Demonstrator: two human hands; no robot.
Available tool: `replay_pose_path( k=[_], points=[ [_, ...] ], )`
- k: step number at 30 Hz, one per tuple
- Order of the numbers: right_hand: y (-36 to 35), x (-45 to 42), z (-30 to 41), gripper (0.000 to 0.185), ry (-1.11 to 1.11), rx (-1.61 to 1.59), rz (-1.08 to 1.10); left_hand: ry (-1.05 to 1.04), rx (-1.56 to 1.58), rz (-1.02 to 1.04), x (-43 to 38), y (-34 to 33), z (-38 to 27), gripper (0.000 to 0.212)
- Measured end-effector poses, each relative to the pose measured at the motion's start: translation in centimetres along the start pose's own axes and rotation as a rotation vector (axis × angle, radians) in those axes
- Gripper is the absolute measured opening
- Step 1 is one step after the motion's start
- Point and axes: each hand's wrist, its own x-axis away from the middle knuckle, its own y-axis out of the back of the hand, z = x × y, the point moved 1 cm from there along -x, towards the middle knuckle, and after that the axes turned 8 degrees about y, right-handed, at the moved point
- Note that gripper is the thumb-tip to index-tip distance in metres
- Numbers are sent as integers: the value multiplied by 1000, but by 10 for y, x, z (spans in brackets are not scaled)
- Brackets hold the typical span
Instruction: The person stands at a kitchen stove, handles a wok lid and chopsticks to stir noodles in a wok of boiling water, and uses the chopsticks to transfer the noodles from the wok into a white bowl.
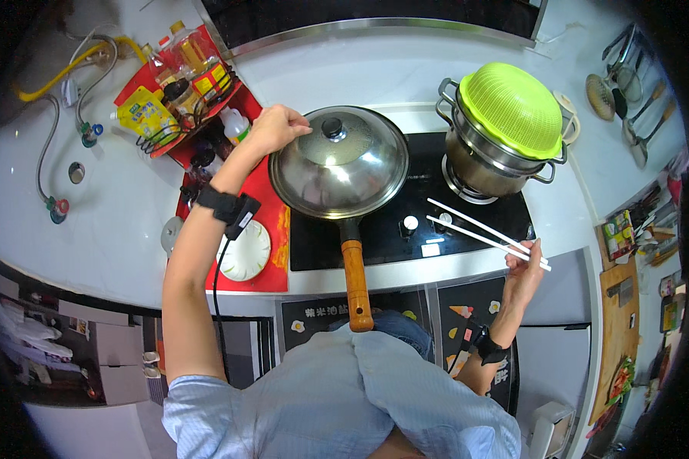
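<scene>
A wok (355, 278) with a wooden handle sits on the left side of the black gas hob (316, 246), covered by a domed metal lid (339, 172) with a black knob (332, 127). My left hand (278, 129) is at the lid's upper left edge, fingers bent, near the knob but apart from it; whether it touches the lid or holds anything cannot be told. To the right, my right hand (525, 267) holds a pair of white chopsticks (476, 229), their tips apart over the hob near the control knobs (410, 224). Both wrists wear black straps.
A steel pot (482, 166) stands on the right burner with a green plastic basket (511, 109) upside down on top. White plates (246, 252) lie on the red mat at left, below a rack of bottles (192, 51). Utensils (600, 97) hang at right, above a wooden board (620, 327).
</scene>
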Motion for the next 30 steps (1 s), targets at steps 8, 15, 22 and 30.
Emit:
replay_pose_path(
  k=[8, 15, 22, 30],
  points=[
    [31, -8, 1, 28, -31, -1, -81, 189, -458, 160, -48, -37, -31, 56],
    [45, -10, 0, 28, -16, -31, -128, 153, -460, 221, -65, -47, -33, 53],
    [45, -9, 4, 28, 2, -26, -116, 94, -420, 192, -71, -58, -25, 45],
    [29, -3, 14, 28, -33, 31, -83, -20, -264, 46, -51, -16, -24, 38]
  ],
)
